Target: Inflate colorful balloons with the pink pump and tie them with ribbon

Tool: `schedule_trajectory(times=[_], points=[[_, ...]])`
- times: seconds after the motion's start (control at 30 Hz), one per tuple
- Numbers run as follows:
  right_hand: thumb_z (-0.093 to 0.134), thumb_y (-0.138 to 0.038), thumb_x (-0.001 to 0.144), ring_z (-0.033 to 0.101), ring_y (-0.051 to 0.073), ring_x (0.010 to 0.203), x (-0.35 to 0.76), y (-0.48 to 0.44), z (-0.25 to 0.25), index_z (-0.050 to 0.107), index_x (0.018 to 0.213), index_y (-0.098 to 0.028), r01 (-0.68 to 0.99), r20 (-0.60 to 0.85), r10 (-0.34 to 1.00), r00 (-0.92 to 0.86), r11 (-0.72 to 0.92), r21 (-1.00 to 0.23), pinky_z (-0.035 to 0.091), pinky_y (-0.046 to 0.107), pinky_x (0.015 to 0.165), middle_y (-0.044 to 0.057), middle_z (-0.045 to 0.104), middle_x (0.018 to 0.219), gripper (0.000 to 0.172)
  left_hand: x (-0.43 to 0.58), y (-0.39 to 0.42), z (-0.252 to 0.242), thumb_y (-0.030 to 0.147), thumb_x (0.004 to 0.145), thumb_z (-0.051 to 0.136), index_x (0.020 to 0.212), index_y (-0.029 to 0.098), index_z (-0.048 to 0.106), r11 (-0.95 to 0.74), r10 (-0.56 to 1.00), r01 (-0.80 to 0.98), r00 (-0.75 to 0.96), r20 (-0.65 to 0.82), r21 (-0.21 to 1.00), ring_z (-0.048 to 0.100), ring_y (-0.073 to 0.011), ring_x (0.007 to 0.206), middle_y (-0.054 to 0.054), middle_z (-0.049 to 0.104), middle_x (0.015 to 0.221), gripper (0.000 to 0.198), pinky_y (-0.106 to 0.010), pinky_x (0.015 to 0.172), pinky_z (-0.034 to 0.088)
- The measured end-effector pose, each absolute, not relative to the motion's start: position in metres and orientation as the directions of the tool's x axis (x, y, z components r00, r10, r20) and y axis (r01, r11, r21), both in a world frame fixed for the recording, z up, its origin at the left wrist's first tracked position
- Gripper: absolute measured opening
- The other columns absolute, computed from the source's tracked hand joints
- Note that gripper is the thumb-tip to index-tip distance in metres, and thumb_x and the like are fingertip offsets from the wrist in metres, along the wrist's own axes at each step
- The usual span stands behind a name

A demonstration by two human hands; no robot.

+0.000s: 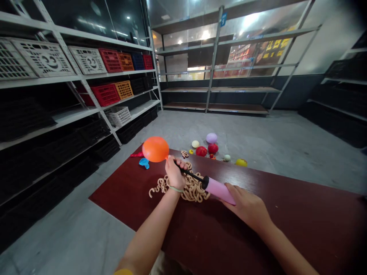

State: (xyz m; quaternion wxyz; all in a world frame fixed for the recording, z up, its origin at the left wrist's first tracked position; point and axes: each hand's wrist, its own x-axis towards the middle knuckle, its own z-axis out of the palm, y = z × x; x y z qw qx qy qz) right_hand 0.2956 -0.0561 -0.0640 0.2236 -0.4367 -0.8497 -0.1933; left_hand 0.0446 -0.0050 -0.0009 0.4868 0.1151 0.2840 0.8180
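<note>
An orange balloon (155, 149), partly inflated, hangs off the nozzle end of a hand pump. My left hand (174, 173) is closed around the balloon's neck and the pump's black end. Pink is the colour of the balloon pump's barrel (219, 190), and my right hand (248, 206) grips it. A black rod (192, 174) shows between the two hands. Under the pump, on the dark red table (123, 194), lies a heap of beige, curly, cord-like pieces (196, 190). A flat blue balloon (144, 163) lies near the orange one.
On the floor beyond the table lie several small balloons, among them a purple one (211, 138), a red one (201, 151) and a yellow one (241, 162). Shelving with plastic crates (109, 94) runs along the left. A metal rack (213, 61) stands at the back.
</note>
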Motion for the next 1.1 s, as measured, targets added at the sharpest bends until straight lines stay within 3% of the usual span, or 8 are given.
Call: schedule_trajectory(times=[0.13,0.27,0.4,0.63,0.73,0.83,0.93,1.1], points=[[0.051,-0.046,0.094,0.065,0.018,0.079,0.321,-0.045,-0.069,0.059,0.119,-0.017,0.808,0.554,0.609,-0.568,0.542,0.231,0.04,0.027,0.069,0.008,0.07,0.097,0.039,0.019,0.0,0.003,0.032,0.094,0.049,0.077,0.021,0.039,-0.439,0.801,-0.704,-0.588,-0.111,0.558,0.034,-0.0059,0.042,0.007,0.033,0.057,0.022,-0.021,0.043,0.028],[0.049,-0.048,0.094,0.064,0.017,0.074,0.301,-0.055,-0.065,0.059,0.116,-0.016,0.821,0.543,0.632,-0.552,0.527,0.22,0.038,0.027,0.065,0.007,0.07,0.092,0.039,0.005,0.0,0.008,0.037,0.095,0.05,0.08,0.021,0.039,-0.486,0.754,-0.674,-0.646,-0.124,0.556,0.03,-0.0053,0.042,0.007,0.031,0.058,0.024,-0.02,0.042,0.023],[0.05,-0.045,0.093,0.065,0.018,0.071,0.269,-0.072,-0.059,0.056,0.116,-0.018,0.852,0.49,0.715,-0.499,0.509,0.124,0.036,0.028,0.058,0.004,0.07,0.087,0.036,0.021,-0.007,0.008,0.038,0.094,0.05,0.078,0.021,0.038,-0.475,0.777,-0.681,-0.622,-0.099,0.557,0.028,-0.0052,0.04,0.007,0.03,0.056,0.026,-0.019,0.04,0.021],[0.053,-0.05,0.091,0.067,0.018,0.071,0.248,-0.084,-0.062,0.053,0.12,-0.021,0.867,0.515,0.778,-0.36,0.483,-0.124,0.039,0.028,0.056,0.003,0.071,0.092,0.042,0.078,-0.024,-0.004,0.044,0.088,0.059,0.076,0.021,0.041,-0.278,0.928,-0.725,-0.372,-0.018,0.63,0.036,-0.0067,0.039,0.007,0.037,0.055,0.031,-0.02,0.039,0.03],[0.053,-0.049,0.092,0.067,0.019,0.074,0.257,-0.075,-0.061,0.055,0.12,-0.02,0.849,0.521,0.736,-0.433,0.526,-0.038,0.04,0.028,0.059,0.004,0.071,0.092,0.041,0.061,-0.017,-0.003,0.042,0.086,0.061,0.076,0.021,0.04,-0.33,0.903,-0.722,-0.429,-0.019,0.608,0.035,-0.006,0.039,0.008,0.036,0.055,0.032,-0.02,0.039,0.029],[0.052,-0.044,0.094,0.066,0.019,0.075,0.285,-0.06,-0.062,0.056,0.12,-0.018,0.82,0.589,0.613,-0.527,0.548,0.164,0.041,0.029,0.066,0.005,0.071,0.094,0.037,0.034,-0.007,-0.002,0.038,0.088,0.06,0.076,0.021,0.039,-0.397,0.858,-0.723,-0.511,-0.05,0.566,0.035,-0.0055,0.04,0.008,0.034,0.056,0.03,-0.02,0.04,0.028],[0.053,-0.042,0.093,0.064,0.02,0.078,0.311,-0.049,-0.067,0.057,0.12,-0.019,0.832,0.609,0.582,-0.539,0.478,0.28,0.04,0.031,0.07,0.007,0.07,0.1,0.036,0.014,0.0,-0.002,0.034,0.089,0.058,0.077,0.021,0.038,-0.45,0.818,-0.7,-0.573,-0.059,0.555,0.034,-0.0049,0.042,0.008,0.034,0.057,0.027,-0.021,0.041,0.029],[0.053,-0.045,0.092,0.065,0.019,0.072,0.295,-0.057,-0.074,0.057,0.117,-0.019,0.87,0.567,0.671,-0.477,0.452,0.198,0.038,0.03,0.061,0.004,0.07,0.091,0.036,0.024,-0.001,-0.002,0.031,0.092,0.052,0.077,0.021,0.037,-0.497,0.773,-0.659,-0.632,-0.058,0.564,0.033,-0.0047,0.042,0.008,0.033,0.058,0.024,-0.02,0.041,0.028]])
